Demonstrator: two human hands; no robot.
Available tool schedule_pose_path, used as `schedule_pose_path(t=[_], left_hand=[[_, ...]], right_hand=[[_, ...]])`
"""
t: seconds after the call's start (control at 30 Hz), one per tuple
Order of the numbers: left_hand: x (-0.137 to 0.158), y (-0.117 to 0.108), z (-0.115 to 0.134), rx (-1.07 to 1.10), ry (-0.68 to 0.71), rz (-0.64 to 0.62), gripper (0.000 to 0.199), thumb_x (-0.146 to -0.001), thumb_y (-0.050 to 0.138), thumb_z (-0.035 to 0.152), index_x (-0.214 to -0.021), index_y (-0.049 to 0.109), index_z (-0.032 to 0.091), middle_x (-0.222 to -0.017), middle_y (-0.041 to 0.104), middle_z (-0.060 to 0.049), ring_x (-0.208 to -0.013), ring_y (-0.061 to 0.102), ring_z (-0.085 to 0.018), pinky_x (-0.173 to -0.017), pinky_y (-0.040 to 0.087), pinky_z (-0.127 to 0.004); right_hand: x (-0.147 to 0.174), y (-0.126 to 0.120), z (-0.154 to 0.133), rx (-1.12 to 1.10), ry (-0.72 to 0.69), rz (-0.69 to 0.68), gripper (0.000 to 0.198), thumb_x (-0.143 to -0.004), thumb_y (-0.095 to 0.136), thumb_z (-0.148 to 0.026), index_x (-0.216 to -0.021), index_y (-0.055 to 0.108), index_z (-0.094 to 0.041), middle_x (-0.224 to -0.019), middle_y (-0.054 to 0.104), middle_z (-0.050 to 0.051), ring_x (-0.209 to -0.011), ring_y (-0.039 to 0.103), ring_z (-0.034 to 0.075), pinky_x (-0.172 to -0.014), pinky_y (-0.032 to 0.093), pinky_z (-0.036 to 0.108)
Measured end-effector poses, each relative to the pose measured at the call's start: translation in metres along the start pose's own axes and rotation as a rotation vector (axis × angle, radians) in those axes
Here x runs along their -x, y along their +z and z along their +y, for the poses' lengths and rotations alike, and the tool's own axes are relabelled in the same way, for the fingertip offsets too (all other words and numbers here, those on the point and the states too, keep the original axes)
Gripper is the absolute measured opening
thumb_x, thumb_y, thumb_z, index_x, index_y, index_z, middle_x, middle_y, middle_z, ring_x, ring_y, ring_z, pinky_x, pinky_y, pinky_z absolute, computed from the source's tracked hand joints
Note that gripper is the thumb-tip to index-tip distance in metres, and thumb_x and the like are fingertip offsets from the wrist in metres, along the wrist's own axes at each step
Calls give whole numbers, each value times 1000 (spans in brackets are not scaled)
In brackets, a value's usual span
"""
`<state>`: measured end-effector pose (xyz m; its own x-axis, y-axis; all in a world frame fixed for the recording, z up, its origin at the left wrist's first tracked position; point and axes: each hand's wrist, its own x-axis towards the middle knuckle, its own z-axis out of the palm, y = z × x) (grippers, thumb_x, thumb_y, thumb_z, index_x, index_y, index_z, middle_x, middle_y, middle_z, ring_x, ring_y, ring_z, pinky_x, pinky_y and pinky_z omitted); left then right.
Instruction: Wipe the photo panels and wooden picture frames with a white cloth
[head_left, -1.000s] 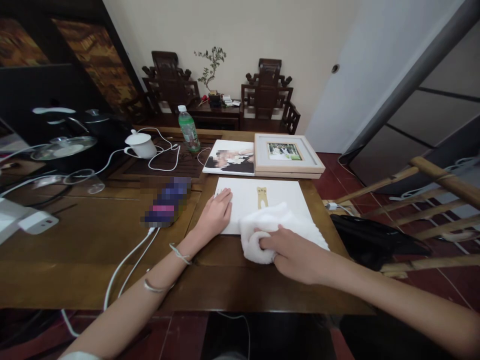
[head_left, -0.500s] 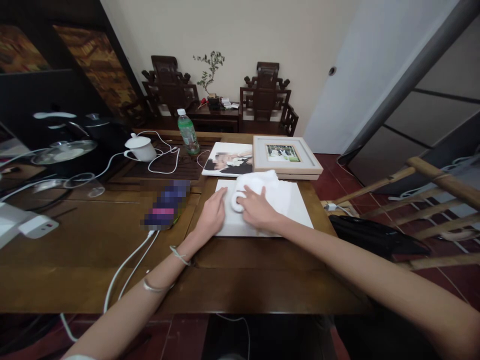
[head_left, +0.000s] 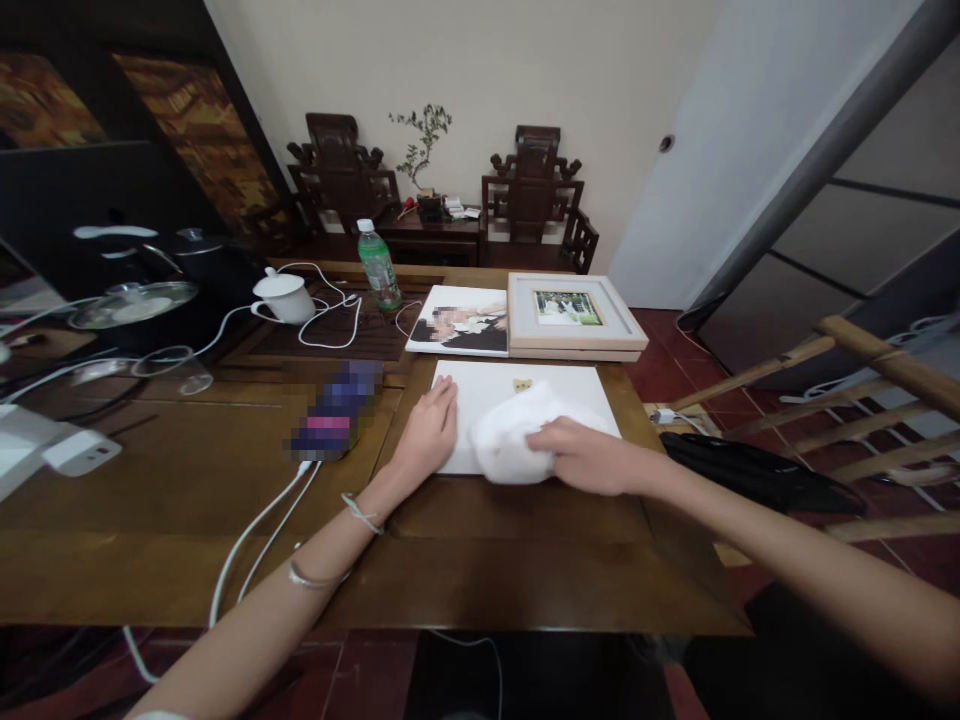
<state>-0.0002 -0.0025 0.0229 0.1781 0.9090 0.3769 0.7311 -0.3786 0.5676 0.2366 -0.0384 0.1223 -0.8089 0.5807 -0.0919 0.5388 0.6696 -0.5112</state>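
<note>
A flat white panel (head_left: 480,382) lies on the wooden table in front of me, with a small gold-coloured metal plate (head_left: 523,385) near its far edge. My left hand (head_left: 429,425) rests along the panel's left edge, fingers stretched out and holding nothing. A bunched white cloth (head_left: 510,440) covers the panel's near middle and reaches its front edge. Gripping the cloth from the right is my right hand (head_left: 589,452), its fingers closed; the fingertips are partly hidden in the folds.
Beyond the panel lie a photo print (head_left: 459,325) and a light wooden picture frame (head_left: 630,325). To the left are a phone (head_left: 337,410) on a white cable, a green-labelled bottle (head_left: 381,268) and a lidded white cup (head_left: 285,297). A wooden rack (head_left: 892,370) stands at right.
My right hand has drawn the cloth toward me and slightly right, uncovering the small metal plate. My left hand stays at the panel's left edge.
</note>
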Motion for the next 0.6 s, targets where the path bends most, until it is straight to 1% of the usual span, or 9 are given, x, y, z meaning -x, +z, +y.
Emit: schedule_pose_path(t=[0.07,0.13,0.17,0.2,0.27,0.33,0.43,0.53,0.6], left_hand=[[3,-1,3,-151,-45,-5,44,-91,35,25,-126,54,4,-141,44,-23,-134,37,-32,-108,33,-48],[5,-3,7,-291,-137,2,47,-89,40,26,-129,51,4,-138,44,-26,-131,38,-38,-102,35,-55],[6,-5,8,-326,-178,-3,47,-88,43,27,-130,50,5,-135,47,-26,-128,39,-40,-100,36,-58],[6,-6,9,-330,-207,-11,48,-88,44,27,-130,50,6,-131,51,-25,-126,41,-41,-98,37,-59],[4,-7,9,-245,-248,2,47,-87,46,28,-130,51,8,-126,57,-22,-122,45,-39,-97,37,-58],[1,-8,4,-62,-303,72,46,-86,48,27,-128,52,9,-122,61,-20,-118,51,-36,-100,37,-53],[-7,-10,-4,331,-424,203,37,-80,57,25,-114,61,11,-112,67,-16,-109,60,-29,-101,40,-44],[-17,-20,-6,833,-595,297,26,-71,66,20,-96,67,12,-102,70,-14,-100,65,-27,-95,47,-38],[-22,-28,-4,1175,-673,316,22,-72,64,16,-94,65,12,-101,71,-13,-93,68,-24,-87,52,-37]], right_hand=[[19,-4,26,29,59,120,18,-61,35,-6,-66,42,-21,-69,56,2,-70,56,19,-71,45,32],[40,-1,49,130,219,244,18,-63,34,-9,-68,46,-21,-72,60,5,-74,58,23,-77,45,40],[51,4,58,170,278,275,19,-63,35,-10,-70,48,-21,-75,62,7,-77,60,25,-82,44,45],[62,9,65,193,329,326,22,-65,35,-10,-74,52,-21,-81,65,9,-83,61,27,-89,41,50],[79,22,71,187,359,360,34,-64,34,-9,-85,58,-20,-99,68,11,-104,59,31,-100,30,58],[89,32,71,138,335,349,49,-62,34,-7,-99,61,-21,-119,64,10,-125,47,31,-106,21,61],[92,40,66,71,295,337,64,-60,34,-5,-116,60,-23,-135,55,6,-137,33,28,-109,17,60],[92,39,67,56,272,366,65,-62,35,-6,-120,58,-24,-137,53,6,-137,33,27,-110,18,59],[92,36,68,63,276,401,57,-65,36,-7,-114,60,-23,-132,57,7,-130,42,29,-108,24,57]])
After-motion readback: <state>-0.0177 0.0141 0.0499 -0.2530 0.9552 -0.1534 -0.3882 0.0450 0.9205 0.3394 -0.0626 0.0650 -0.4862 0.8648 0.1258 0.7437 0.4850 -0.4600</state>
